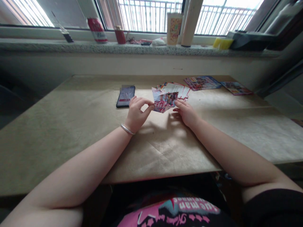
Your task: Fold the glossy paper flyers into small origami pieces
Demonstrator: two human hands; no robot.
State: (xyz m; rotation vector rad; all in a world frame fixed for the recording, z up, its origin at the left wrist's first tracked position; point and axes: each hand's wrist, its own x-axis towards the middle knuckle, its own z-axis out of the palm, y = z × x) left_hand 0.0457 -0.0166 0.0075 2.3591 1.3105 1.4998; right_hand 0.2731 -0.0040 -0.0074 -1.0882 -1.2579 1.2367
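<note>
A folded piece of colourful printed paper (163, 100) is held up just above the table between my two hands. My left hand (139, 112), with a silver bracelet at the wrist, pinches its left edge between thumb and forefinger. On the other side, my right hand (186, 112) grips the right edge with thumb and fingers. Behind the paper lie several fanned printed sheets (181, 90), partly hidden by it. A phone (126, 96) with its screen lit lies just beyond my left hand.
Stacked colourful leaflets (203, 82) and another printed pile (236, 88) lie at the table's back right. On the windowsill (142, 49) stand a red can (97, 30), a red bottle (120, 34), a patterned paper cup (174, 28) and a yellow item (222, 43).
</note>
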